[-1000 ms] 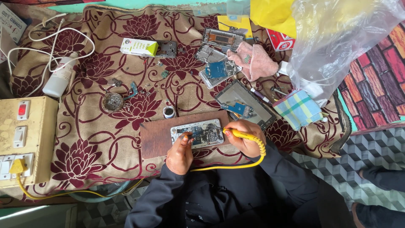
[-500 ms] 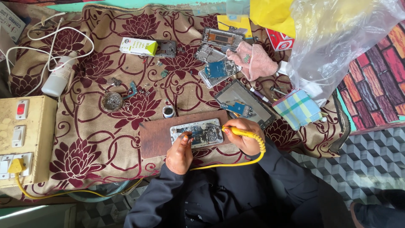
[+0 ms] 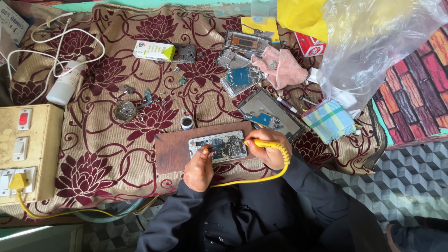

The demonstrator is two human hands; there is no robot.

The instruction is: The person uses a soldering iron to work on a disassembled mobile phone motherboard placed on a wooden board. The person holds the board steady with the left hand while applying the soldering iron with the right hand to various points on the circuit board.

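Here, seen from above, a person in dark sleeves worked at a table draped in a beige cloth (image 3: pixel 93 158) patterned with maroon flowers. At the centre lay a brown wooden board (image 3: pixel 172 151), and on its right half rested an opened phone (image 3: pixel 218 146), back cover off, circuitry exposed.

The left hand (image 3: pixel 199 167) sat at the phone's 7 o'clock, fingers curled, fingertips pressed on the phone's lower left edge; whether it pinched anything small could not be told. The right hand (image 3: pixel 269 148), at the phone's 3 o'clock, was closed in a pen-like grip around a yellow-handled soldering iron (image 3: pixel 263 143), tip pointing at the phone's right edge. Its yellow cord (image 3: pixel 261 178) looped away toward 6 o'clock, across the person's lap.

Around the board: a small round tin (image 3: pixel 187 122) just beyond it at 12 o'clock; a second dismantled phone frame (image 3: pixel 269 115) at 1 o'clock; a pink cloth (image 3: pixel 282 67) and more phone parts (image 3: pixel 242 77) farther off at 12 to 1 o'clock; a folded checked cloth (image 3: pixel 328 120) at 2 o'clock; a cream switch box (image 3: pixel 25 151) with a yellow plug at 9 o'clock; and a white bottle (image 3: pixel 65 86) among white cables at 10 o'clock.
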